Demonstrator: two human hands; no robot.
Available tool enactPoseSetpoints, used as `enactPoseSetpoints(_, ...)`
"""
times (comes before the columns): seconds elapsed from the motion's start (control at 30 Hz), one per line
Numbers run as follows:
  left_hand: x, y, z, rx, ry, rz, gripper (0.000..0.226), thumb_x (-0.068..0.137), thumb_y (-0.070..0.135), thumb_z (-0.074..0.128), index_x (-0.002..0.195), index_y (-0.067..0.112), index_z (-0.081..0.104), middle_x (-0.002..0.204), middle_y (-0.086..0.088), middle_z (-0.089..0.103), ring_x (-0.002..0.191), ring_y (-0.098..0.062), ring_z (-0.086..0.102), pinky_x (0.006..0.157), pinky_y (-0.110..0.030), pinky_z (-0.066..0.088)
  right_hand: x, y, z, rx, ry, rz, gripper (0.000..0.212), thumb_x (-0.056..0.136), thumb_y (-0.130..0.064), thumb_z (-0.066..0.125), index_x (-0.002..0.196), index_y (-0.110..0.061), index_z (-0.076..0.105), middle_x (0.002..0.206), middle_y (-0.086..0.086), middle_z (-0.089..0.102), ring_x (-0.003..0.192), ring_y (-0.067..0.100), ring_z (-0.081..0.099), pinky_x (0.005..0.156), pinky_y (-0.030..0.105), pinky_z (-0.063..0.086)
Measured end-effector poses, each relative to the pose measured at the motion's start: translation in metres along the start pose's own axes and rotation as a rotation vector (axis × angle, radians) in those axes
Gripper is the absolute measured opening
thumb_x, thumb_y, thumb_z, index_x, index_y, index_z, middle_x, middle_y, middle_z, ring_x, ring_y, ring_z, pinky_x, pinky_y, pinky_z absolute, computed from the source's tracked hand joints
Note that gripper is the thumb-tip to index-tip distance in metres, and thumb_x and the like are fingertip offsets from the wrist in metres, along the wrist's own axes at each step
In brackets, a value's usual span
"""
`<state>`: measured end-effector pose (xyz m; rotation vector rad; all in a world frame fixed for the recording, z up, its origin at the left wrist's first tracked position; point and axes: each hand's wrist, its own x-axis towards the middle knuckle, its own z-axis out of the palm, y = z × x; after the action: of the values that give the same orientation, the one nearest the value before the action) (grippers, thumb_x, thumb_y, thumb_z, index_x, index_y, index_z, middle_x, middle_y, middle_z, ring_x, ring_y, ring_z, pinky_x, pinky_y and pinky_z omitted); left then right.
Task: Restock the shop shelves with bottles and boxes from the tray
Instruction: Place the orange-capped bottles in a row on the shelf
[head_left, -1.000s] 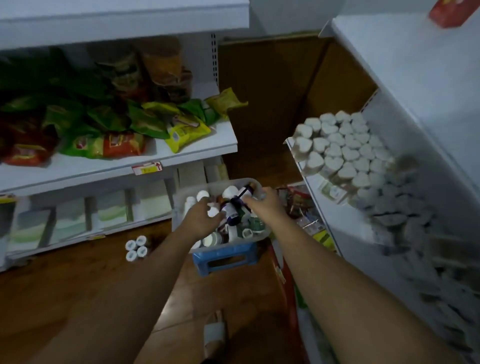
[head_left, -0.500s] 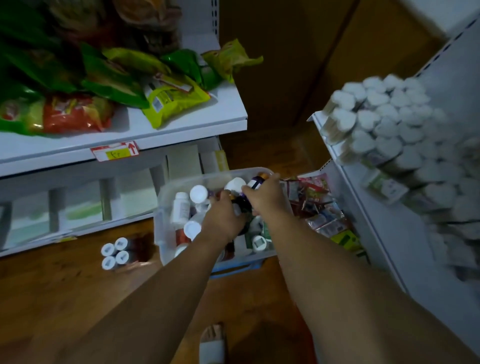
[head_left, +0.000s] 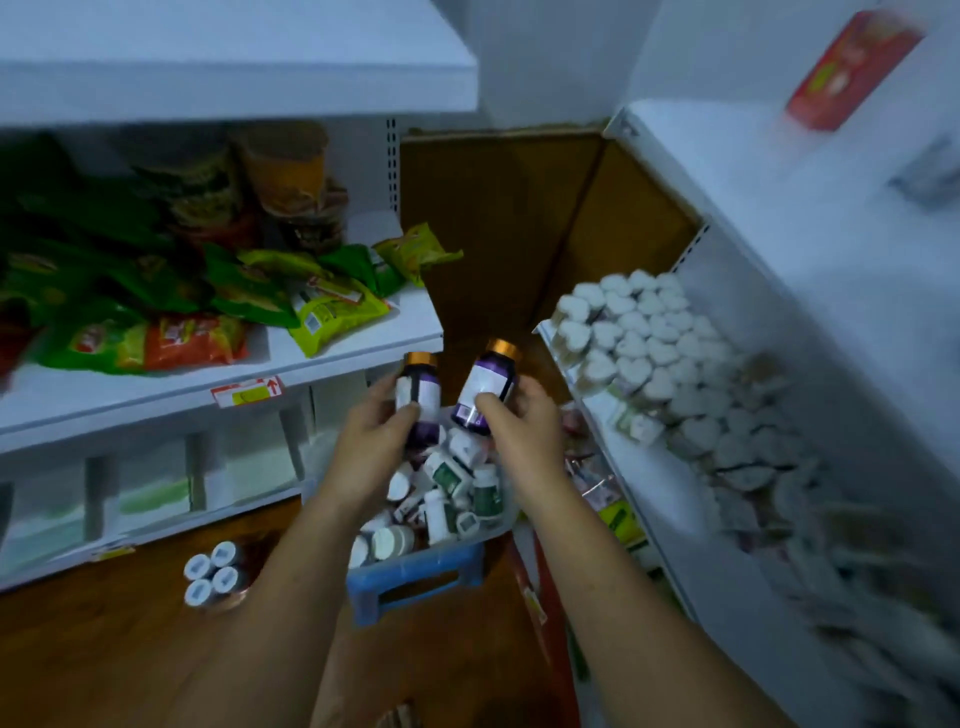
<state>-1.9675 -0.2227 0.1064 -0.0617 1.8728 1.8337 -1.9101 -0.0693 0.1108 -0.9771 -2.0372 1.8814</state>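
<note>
My left hand (head_left: 371, 452) grips a purple bottle with an orange cap (head_left: 418, 395), held upright above the tray. My right hand (head_left: 522, 431) grips a second purple bottle with an orange cap (head_left: 488, 387), tilted to the right. Below both hands stands the clear tray (head_left: 511, 512), filled with several white-capped and green-labelled bottles (head_left: 447, 483). The tray rests on a blue stool (head_left: 415, 579). White shelves stand to the left (head_left: 363, 343) and right (head_left: 654, 499).
Green and red snack bags (head_left: 171, 312) fill the left shelf. Several white heart-shaped lids (head_left: 649, 343) cover the right shelf. A cluster of white-capped bottles (head_left: 210, 571) stands on the wooden floor at left. A red box (head_left: 847, 73) sits on the upper right shelf.
Both hands have risen out of the tray, each now holding a purple orange-capped bottle. The view has tilted upward, showing more of the shelves.
</note>
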Motion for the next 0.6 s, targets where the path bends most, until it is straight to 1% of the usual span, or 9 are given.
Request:
enactPoseSetpoints(0.07, -0.032, 0.052, 0.015, -0.104, -0.028, 0.079, 0.039, 0.104, -0.001, 0.045, 0.115, 0.031, 0.064, 0.084, 0.009, 0.079, 0.082, -0.021, 0.075, 0.085, -0.047, 0.057, -0.033, -0.052, -0.023, 0.042, -0.007, -0.098, 0.034, 0.085, -0.023, 0.072, 0.118, -0.029, 0.065, 0.106, 0.002, 0.075, 0.094, 0.020, 0.075, 0.080, 0.044, 0.064)
enactPoseSetpoints(0.1, -0.050, 0.077, 0.023, -0.134, -0.053, 0.116, 0.041, 0.103, -0.003, 0.044, 0.119, 0.030, 0.064, 0.084, 0.014, 0.078, 0.083, -0.017, 0.077, 0.086, -0.046, 0.059, -0.051, -0.079, -0.036, 0.038, -0.007, -0.153, 0.036, 0.086, -0.023, 0.073, 0.120, -0.031, 0.064, 0.107, 0.000, 0.076, 0.096, 0.018, 0.075, 0.080, 0.043, 0.064)
enactPoseSetpoints(0.17, -0.086, 0.121, 0.041, -0.175, -0.136, 0.194, 0.042, 0.104, 0.000, 0.049, 0.136, 0.023, 0.061, 0.105, 0.006, 0.079, 0.101, -0.020, 0.076, 0.087, -0.043, 0.060, -0.087, -0.128, -0.065, 0.032, 0.024, -0.260, 0.040, 0.089, -0.021, 0.073, 0.125, -0.033, 0.062, 0.109, -0.003, 0.076, 0.097, 0.012, 0.074, 0.078, 0.035, 0.064)
enactPoseSetpoints(0.23, -0.123, 0.157, 0.062, -0.188, -0.230, 0.304, 0.042, 0.107, 0.008, 0.052, 0.146, 0.023, 0.056, 0.125, -0.003, 0.074, 0.114, -0.025, 0.073, 0.092, -0.043, 0.060, -0.125, -0.168, -0.098, 0.021, 0.079, -0.337, 0.043, 0.088, -0.023, 0.074, 0.128, -0.034, 0.061, 0.111, -0.004, 0.076, 0.100, 0.011, 0.074, 0.078, 0.032, 0.064)
enactPoseSetpoints(0.33, -0.181, 0.202, 0.100, -0.146, -0.355, 0.457, 0.041, 0.108, 0.011, 0.053, 0.146, 0.027, 0.052, 0.123, 0.006, 0.075, 0.112, -0.017, 0.073, 0.090, -0.034, 0.062, -0.182, -0.210, -0.155, 0.041, 0.190, -0.410, 0.042, 0.090, -0.019, 0.074, 0.127, -0.034, 0.061, 0.109, -0.003, 0.077, 0.097, 0.011, 0.075, 0.080, 0.035, 0.064)
enactPoseSetpoints(0.43, -0.241, 0.230, 0.144, -0.084, -0.464, 0.578, 0.042, 0.106, 0.012, 0.057, 0.144, 0.031, 0.054, 0.125, 0.008, 0.073, 0.116, -0.015, 0.071, 0.091, -0.033, 0.062, -0.237, -0.232, -0.215, 0.030, 0.301, -0.478, 0.040, 0.091, -0.017, 0.074, 0.125, -0.033, 0.062, 0.103, -0.004, 0.078, 0.093, 0.010, 0.076, 0.084, 0.042, 0.064)
enactPoseSetpoints(0.5, -0.281, 0.238, 0.175, -0.049, -0.531, 0.640, 0.042, 0.104, 0.014, 0.061, 0.141, 0.033, 0.057, 0.124, 0.013, 0.071, 0.119, -0.003, 0.067, 0.091, -0.027, 0.061, -0.277, -0.236, -0.256, 0.014, 0.365, -0.510, 0.039, 0.090, -0.018, 0.074, 0.123, -0.036, 0.063, 0.106, -0.006, 0.078, 0.097, 0.011, 0.075, 0.087, 0.047, 0.063)
enactPoseSetpoints(0.57, -0.323, 0.236, 0.209, -0.020, -0.626, 0.690, 0.042, 0.103, 0.011, 0.064, 0.140, 0.030, 0.057, 0.121, 0.023, 0.065, 0.107, 0.017, 0.064, 0.079, -0.010, 0.055, -0.316, -0.229, -0.298, -0.004, 0.443, -0.529, 0.038, 0.089, -0.016, 0.074, 0.118, -0.038, 0.064, 0.106, -0.008, 0.078, 0.099, 0.012, 0.074, 0.089, 0.049, 0.062)
enactPoseSetpoints(0.6, -0.342, 0.232, 0.225, -0.004, -0.671, 0.708, 0.044, 0.102, 0.010, 0.065, 0.140, 0.029, 0.057, 0.119, 0.028, 0.064, 0.103, 0.023, 0.061, 0.076, -0.005, 0.051, -0.335, -0.222, -0.319, -0.006, 0.483, -0.529, 0.038, 0.090, -0.013, 0.073, 0.117, -0.038, 0.064, 0.104, -0.008, 0.078, 0.099, 0.012, 0.074, 0.089, 0.048, 0.062)
